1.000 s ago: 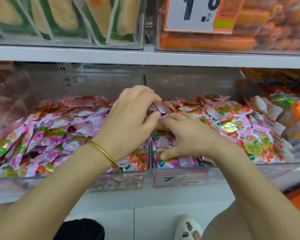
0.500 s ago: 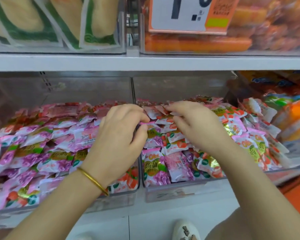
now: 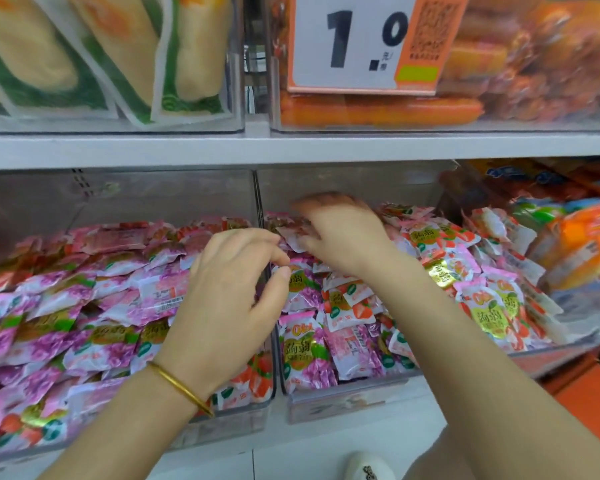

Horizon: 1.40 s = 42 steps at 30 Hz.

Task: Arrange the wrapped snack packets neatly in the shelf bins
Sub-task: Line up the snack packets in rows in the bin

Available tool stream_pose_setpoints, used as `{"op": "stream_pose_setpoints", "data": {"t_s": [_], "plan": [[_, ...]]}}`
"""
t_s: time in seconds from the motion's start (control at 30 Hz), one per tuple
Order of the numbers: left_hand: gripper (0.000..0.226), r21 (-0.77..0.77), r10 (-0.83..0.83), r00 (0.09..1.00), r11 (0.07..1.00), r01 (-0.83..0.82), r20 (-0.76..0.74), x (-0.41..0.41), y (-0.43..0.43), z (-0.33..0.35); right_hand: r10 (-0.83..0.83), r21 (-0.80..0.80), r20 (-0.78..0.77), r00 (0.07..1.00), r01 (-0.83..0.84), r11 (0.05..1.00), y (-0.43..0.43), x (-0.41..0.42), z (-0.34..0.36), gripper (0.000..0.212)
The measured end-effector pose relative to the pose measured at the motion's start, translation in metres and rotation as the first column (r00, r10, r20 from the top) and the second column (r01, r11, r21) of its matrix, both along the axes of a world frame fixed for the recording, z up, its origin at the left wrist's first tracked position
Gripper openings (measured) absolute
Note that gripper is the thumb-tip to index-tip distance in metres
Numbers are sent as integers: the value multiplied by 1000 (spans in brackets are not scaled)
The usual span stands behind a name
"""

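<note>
Two clear shelf bins sit side by side, the left bin (image 3: pixel 94 199) and the right bin (image 3: pixel 347 400), both heaped with pink, white and orange wrapped snack packets (image 3: pixel 94 344). My left hand (image 3: pixel 232 303), with a gold bangle at the wrist, hovers over the wall between the bins. Its thumb and forefinger pinch the corner of a packet (image 3: pixel 297 282) there. My right hand (image 3: pixel 340 233) reaches to the back of the right bin, blurred, with fingers curled round a pale packet (image 3: pixel 290 239) on top of the pile.
The upper shelf (image 3: pixel 291 147) hangs low over the bins and carries a price sign (image 3: pixel 357 43), green-yellow bags and orange sausages. A further bin of orange and blue packs (image 3: pixel 575 244) stands at the right. A shoe (image 3: pixel 369 465) shows below.
My right hand has moved from the front of the right bin up to its back. My left hand has stayed at the divider. The view has tilted upward.
</note>
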<state>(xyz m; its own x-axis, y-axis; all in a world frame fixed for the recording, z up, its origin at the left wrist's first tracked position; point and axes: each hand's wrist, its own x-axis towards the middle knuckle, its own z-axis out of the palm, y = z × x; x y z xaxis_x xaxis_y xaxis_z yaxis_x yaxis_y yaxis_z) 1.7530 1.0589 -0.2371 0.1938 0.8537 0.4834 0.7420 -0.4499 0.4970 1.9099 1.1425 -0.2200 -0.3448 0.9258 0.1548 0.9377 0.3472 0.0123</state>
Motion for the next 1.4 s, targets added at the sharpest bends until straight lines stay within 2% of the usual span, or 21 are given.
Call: {"op": "stream_pose_setpoints", "data": {"t_s": [0.07, 0.13, 0.3, 0.43, 0.53, 0.73, 0.8, 0.87, 1.0, 1.1, 1.23, 1.4], "plan": [[30, 4, 7, 1000, 1000, -7, -2, 0, 0, 0, -30, -174, 105, 994, 48, 984, 19, -8, -6, 57], [29, 8, 3, 1000, 1000, -3, -5, 0, 1, 0, -68, -284, 150, 986, 109, 953, 30, -8, -13, 57], [28, 7, -4, 1000, 1000, 4, -5, -1, 1, 0, -71, -59, 103, 992, 77, 995, 22, -2, -17, 28], [27, 10, -15, 1000, 1000, 15, 7, -2, 1, 0, -99, -33, -94, 991, 97, 995, 6, 18, -3, 6], [27, 16, -21, 1000, 1000, 21, 14, -2, 1, -1, -117, -52, -160, 980, 110, 993, -14, 35, 5, 8], [29, 18, -28, 1000, 999, 28, 8, -3, 0, -3, -131, -19, -220, 967, 130, 991, -41, 53, -1, 32], [31, 17, -28, 1000, 999, 28, 6, -2, 0, -3, -137, -17, -201, 970, 136, 991, -46, 48, -2, 23], [32, 16, -25, 1000, 1000, 25, 6, -2, 0, -3, -149, -10, -156, 976, 149, 989, -48, 40, -1, 3], [32, 23, -25, 1000, 999, 25, -1, -1, 1, -3, -123, -81, 141, 982, 135, 988, -38, 29, -1, 54], [33, 22, -29, 1000, 999, 29, 5, -1, 1, -3, -126, -160, 249, 960, 169, 972, -30, 27, 0, 71], [34, 25, -28, 1000, 999, 29, -5, 0, 0, -3, -130, -183, 272, 954, 184, 966, -26, 23, -1, 66], [34, 15, -35, 999, 999, 35, 9, -1, -1, -2, -135, -105, 75, 988, 143, 984, -33, 28, -9, 43]]}}
